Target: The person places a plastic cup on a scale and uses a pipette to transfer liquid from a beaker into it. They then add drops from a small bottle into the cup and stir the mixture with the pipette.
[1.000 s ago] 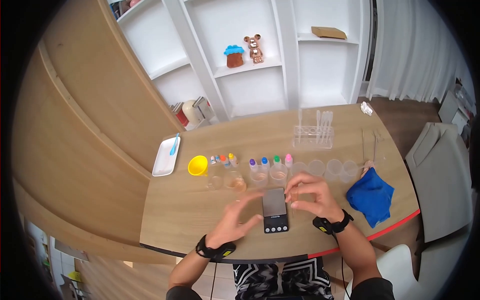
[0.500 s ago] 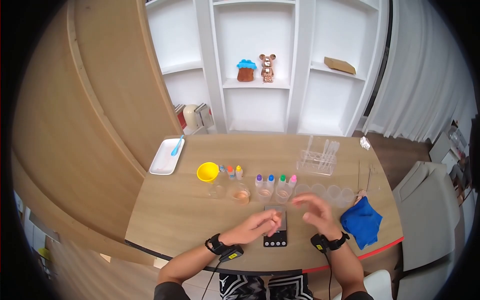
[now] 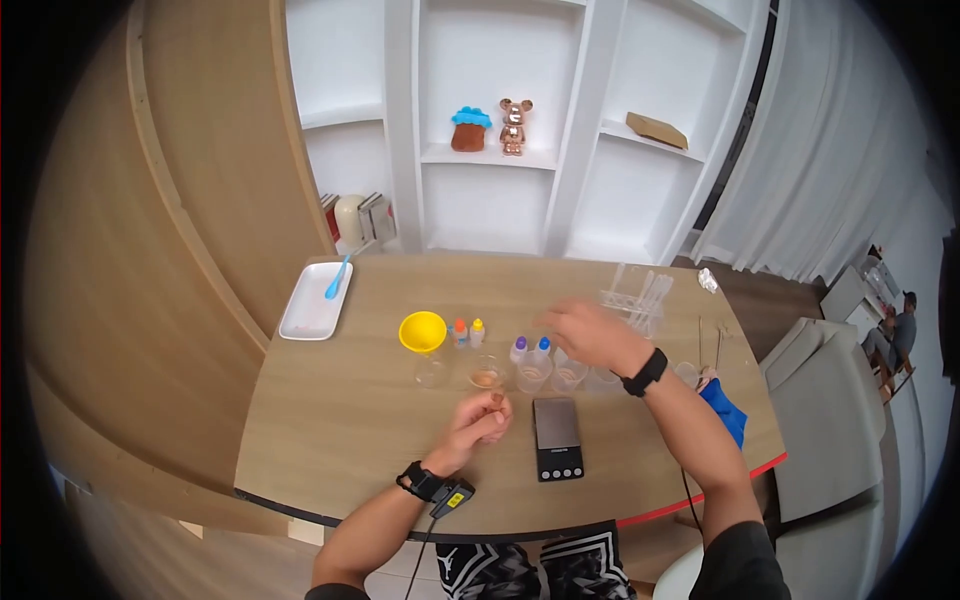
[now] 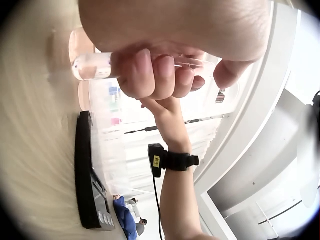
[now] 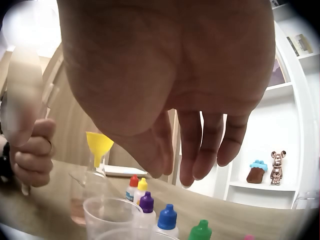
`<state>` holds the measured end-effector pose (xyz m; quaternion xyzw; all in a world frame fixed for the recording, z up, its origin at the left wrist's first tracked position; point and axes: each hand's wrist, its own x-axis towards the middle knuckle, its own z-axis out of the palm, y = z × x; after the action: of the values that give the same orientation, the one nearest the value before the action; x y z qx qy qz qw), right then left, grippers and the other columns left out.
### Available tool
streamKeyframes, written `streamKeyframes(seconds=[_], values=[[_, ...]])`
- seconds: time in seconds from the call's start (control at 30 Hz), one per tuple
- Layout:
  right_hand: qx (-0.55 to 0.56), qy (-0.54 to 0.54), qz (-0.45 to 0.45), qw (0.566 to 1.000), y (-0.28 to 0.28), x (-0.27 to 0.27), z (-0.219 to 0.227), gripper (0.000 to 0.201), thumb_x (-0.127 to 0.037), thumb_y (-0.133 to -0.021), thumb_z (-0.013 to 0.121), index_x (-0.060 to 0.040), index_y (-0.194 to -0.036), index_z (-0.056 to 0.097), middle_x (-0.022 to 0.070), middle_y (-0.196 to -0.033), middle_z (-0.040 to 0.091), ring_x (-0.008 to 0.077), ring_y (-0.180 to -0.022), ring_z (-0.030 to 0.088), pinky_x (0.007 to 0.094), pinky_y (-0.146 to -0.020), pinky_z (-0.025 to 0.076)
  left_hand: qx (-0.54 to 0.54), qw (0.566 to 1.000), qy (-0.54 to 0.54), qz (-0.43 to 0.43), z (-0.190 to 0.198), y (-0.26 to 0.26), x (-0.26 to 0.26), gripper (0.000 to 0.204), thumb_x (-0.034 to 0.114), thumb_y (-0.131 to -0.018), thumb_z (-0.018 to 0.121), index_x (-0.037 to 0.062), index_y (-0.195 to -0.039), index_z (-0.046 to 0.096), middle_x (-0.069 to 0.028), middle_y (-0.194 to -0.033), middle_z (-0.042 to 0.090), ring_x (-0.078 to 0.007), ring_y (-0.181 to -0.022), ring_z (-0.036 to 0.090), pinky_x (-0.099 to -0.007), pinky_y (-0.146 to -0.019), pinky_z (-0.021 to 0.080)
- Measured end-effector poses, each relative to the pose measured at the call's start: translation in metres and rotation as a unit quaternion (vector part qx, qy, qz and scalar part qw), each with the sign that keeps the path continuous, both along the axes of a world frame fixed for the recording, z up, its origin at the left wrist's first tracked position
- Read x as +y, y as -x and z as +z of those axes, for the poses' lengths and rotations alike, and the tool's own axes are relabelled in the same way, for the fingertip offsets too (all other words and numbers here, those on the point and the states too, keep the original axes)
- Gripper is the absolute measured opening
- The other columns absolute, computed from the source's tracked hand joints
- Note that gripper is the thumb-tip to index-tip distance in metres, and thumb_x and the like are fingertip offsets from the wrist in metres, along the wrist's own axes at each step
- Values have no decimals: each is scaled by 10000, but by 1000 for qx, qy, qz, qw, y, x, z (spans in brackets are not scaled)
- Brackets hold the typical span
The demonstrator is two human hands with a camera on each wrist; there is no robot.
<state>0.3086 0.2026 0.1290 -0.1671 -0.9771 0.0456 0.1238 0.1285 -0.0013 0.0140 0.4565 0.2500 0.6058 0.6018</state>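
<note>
Left grip (image 3: 475,425) wraps tube (image 4: 92,66) near-upright, likely against tipping; right grip (image 3: 597,335), loose and seemingly empty, hangs above bottles (image 5: 168,219).

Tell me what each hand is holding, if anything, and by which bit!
The left hand grips a clear tube round its middle, rounded end sticking out; the right hand holds nothing.
</note>
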Motion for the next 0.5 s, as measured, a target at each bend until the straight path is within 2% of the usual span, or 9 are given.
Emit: streamKeyframes(seconds=[0.07, 0.17, 0.27, 0.37, 0.5], values=[[-58, -7, -7, 998, 10, 7, -8, 252, -67, -892, 685, -37, -1139, 721, 195, -1048, 712, 411, -1057, 661, 488, -912, 534, -5, 1000, 0, -4, -1, 0, 0, 183, 202, -1028, 598, 77, -938, 500, 43, -766, 402, -61, -635, 337, -247, -559, 252], [-26, -23, 9, 999, 11, 8, -18, 214, -59, -866, 696, -33, -1072, 749, 170, -991, 740, 411, -1009, 687, 489, -883, 555, -11, 1000, -6, -2, -5, -1, 2, 173, 197, -1023, 603, 73, -939, 515, 44, -766, 405, -59, -635, 339, -248, -559, 249], [-38, -1, 2, 999, 12, 8, -24, 187, -52, -849, 712, -39, -1029, 762, 177, -988, 747, 393, -1023, 692, 484, -890, 557, -18, 1000, -1, 3, -8, -1, 3, 169, 192, -1022, 605, 69, -939, 526, 45, -765, 410, -56, -634, 340, -247, -560, 248], [-61, -5, 1, 998, 17, 13, -34, 182, -43, -827, 732, -42, -1005, 772, 175, -988, 753, 381, -1035, 692, 477, -907, 555, -20, 1000, 3, 9, -9, 0, 4, 170, 195, -1023, 609, 66, -942, 534, 47, -762, 411, -53, -635, 341, -246, -560, 246], [-39, -10, 22, 999, 17, 12, -32, 192, -43, -827, 738, -34, -1015, 773, 181, -1008, 751, 382, -1035, 691, 479, -899, 556, -9, 1000, -4, 30, -5, 2, 3, 177, 212, -1034, 609, 71, -954, 540, 55, -757, 411, -47, -634, 344, -240, -556, 248]])
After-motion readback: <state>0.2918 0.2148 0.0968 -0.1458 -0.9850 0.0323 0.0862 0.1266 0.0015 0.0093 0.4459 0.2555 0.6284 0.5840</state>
